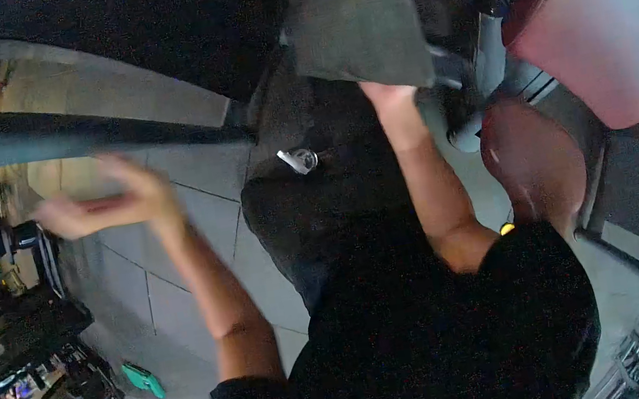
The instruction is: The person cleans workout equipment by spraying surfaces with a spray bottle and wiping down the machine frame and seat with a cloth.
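My left hand [107,201] is raised at the left, blurred by motion, its thumb and fingers apart with nothing between them. A grey, rounded piece that looks like cloth [356,27] is held up in front of me by my right hand [391,96]. The fingers of that hand are hidden behind the piece, which covers what is under it. On the dark cloth over my lap [347,162] lies a small white and clear object [299,161], whose kind I cannot make out.
Pink padded seats [598,30] stand close on my right. A dark bar [91,131] crosses at the upper left beside a black surface [134,28]. Cluttered racks [31,329] line the left. On the tiled floor [155,267] lies a green object [143,379].
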The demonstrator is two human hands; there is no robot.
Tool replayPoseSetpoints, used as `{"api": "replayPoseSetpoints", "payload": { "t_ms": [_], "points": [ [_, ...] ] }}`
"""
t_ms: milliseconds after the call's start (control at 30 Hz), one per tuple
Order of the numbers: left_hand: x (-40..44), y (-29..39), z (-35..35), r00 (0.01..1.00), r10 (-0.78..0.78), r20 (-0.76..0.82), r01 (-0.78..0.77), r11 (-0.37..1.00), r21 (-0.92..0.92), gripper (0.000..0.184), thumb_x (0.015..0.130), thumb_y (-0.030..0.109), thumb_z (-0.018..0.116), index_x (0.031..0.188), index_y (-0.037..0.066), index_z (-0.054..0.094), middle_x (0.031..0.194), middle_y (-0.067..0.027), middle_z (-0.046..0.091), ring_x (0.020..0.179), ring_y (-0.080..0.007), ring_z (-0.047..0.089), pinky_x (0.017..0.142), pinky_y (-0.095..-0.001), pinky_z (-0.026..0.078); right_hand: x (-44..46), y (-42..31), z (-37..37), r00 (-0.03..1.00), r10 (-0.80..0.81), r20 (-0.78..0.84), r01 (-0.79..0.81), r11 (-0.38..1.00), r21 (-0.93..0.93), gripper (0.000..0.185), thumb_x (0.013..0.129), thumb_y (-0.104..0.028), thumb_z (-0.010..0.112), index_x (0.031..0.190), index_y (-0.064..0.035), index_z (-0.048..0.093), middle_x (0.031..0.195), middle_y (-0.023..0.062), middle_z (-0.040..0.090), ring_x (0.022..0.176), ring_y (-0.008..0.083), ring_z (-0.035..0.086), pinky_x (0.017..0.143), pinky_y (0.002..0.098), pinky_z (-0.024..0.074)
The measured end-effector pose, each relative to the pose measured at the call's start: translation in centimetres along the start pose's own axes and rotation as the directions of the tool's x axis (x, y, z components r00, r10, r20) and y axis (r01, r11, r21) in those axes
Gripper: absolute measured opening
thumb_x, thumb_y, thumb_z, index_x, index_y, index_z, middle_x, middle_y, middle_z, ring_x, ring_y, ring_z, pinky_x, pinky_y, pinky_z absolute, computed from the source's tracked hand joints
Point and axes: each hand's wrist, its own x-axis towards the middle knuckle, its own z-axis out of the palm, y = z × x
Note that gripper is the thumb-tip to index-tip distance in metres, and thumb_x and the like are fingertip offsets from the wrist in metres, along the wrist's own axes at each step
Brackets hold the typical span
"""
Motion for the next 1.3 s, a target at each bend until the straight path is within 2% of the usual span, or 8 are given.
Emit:
{"api": "replayPoseSetpoints", "payload": {
  "t_ms": [167,233,367,600,733,833,1133,1300],
  "points": [
    [-24.4,8.9,-3.9,0.412,-0.271,0.870,0.673,0.734,-0.090,0.098,0.076,0.010,0.083,0.155,-0.006,0.028,0.161,-0.0317,0.028,0.151,-0.0471,0.026,0.123,-0.0543,0.024,-1.2,-6.3,-2.1,0.992,-0.125,0.032,0.126,0.991,-0.042,0.067,0.097,-0.056,0.058,0.148,-0.0123,0.054,0.154,0.0116,0.052,0.142,0.0352,0.046,0.121,0.0544,0.0326],
    [-30.3,9.5,-4.1,0.172,-0.166,0.971,0.575,0.817,0.038,0.120,0.068,0.025,0.092,0.157,-0.007,0.018,0.160,-0.0327,0.028,0.149,-0.0493,0.028,0.122,-0.0561,0.027,-2.4,-8.4,-5.2,0.947,0.219,0.233,-0.290,0.278,0.916,0.064,0.098,-0.053,0.058,0.146,-0.0108,0.056,0.153,0.0124,0.053,0.143,0.0356,0.045,0.122,0.0550,0.0309],
    [-35.6,10.2,-2.8,-0.302,-0.245,0.921,0.503,0.780,0.372,0.134,0.063,0.047,0.095,0.158,-0.007,0.017,0.156,-0.0294,0.040,0.145,-0.0449,0.039,0.118,-0.0568,0.035,-3.3,-9.3,-10.3,0.988,-0.037,0.148,-0.005,0.962,0.273,0.058,0.100,-0.047,0.057,0.145,-0.0100,0.057,0.152,0.0130,0.054,0.142,0.0358,0.046,0.123,0.0546,0.0299],
    [-48.0,8.5,2.6,-0.264,0.066,0.962,0.477,0.876,0.071,0.099,0.077,0.044,0.088,0.149,-0.005,0.040,0.140,-0.0244,0.058,0.127,-0.0459,0.057,0.109,-0.0510,0.046,-5.6,-12.9,-17.2,1.000,0.015,-0.011,-0.008,0.878,0.478,0.056,0.099,-0.041,0.059,0.143,-0.0067,0.058,0.152,0.0162,0.054,0.141,0.0404,0.046,0.121,0.0594,0.0307],
    [-40.4,11.7,2.5,-0.090,-0.204,0.975,0.897,0.408,0.168,0.061,0.083,0.023,0.083,0.130,-0.003,0.054,0.121,-0.0209,0.068,0.110,-0.0355,0.068,0.098,-0.0438,0.051,-6.8,-12.9,-15.2,0.883,-0.176,-0.435,0.233,0.969,0.081,0.059,0.096,-0.039,0.063,0.144,-0.0060,0.058,0.152,0.0177,0.053,0.139,0.0427,0.048,0.120,0.0620,0.0308],
    [-39.2,13.2,4.3,0.087,-0.273,0.958,0.940,0.340,0.011,0.054,0.083,0.020,0.082,0.125,-0.001,0.056,0.110,-0.0181,0.072,0.103,-0.0326,0.071,0.093,-0.0415,0.053,-7.3,-14.2,-16.2,0.998,-0.060,0.016,0.051,0.941,0.335,0.051,0.101,-0.036,0.060,0.139,-0.0034,0.062,0.151,0.0175,0.055,0.141,0.0409,0.047,0.122,0.0586,0.0288],
    [-24.9,21.1,20.0,-0.008,0.144,0.990,0.951,0.307,-0.037,0.035,0.083,0.029,0.078,0.105,0.004,0.069,0.095,-0.0139,0.074,0.094,-0.0302,0.074,0.081,-0.0419,0.056,-9.0,-17.6,-21.6,0.759,-0.273,-0.591,0.246,0.961,-0.128,0.064,0.098,-0.044,0.065,0.149,-0.0084,0.053,0.158,0.0162,0.047,0.144,0.0381,0.045,0.121,0.0515,0.0348],
    [-27.6,25.8,22.0,-0.043,0.284,0.958,0.926,0.372,-0.069,0.059,0.081,0.040,0.082,0.123,0.004,0.063,0.111,-0.0192,0.073,0.102,-0.0332,0.073,0.090,-0.0444,0.055,-9.6,-20.1,-24.8,0.837,-0.254,-0.485,0.219,0.967,-0.129,0.063,0.101,-0.046,0.058,0.151,-0.0089,0.049,0.157,0.0123,0.047,0.142,0.0356,0.047,0.119,0.0509,0.0382]
  ]
}}
